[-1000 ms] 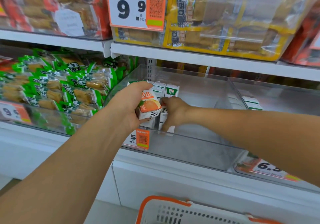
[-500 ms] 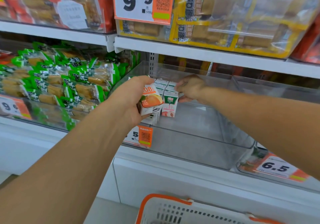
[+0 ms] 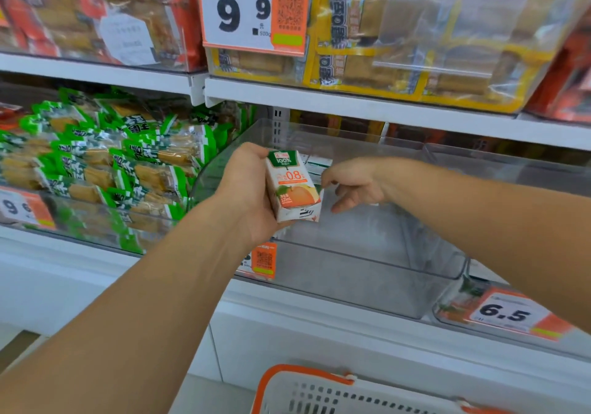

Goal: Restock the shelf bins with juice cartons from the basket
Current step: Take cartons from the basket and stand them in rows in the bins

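- A large price tag point(image 3: 254, 10) marked 9.9, white with an orange strip and a QR code, is fixed at the front of the upper shelf point(image 3: 367, 109).
- Yellow-packaged snacks point(image 3: 415, 39) are stacked behind and to the right of that tag — red-packaged snacks point(image 3: 96, 7) are seen to its left.
- Green-wrapped snack packs point(image 3: 105, 164) are piled on the lower level at the left, behind a partly visible price label point(image 3: 24, 207).
- A price label marked 6.5 point(image 3: 511, 312) is seen at lower right.
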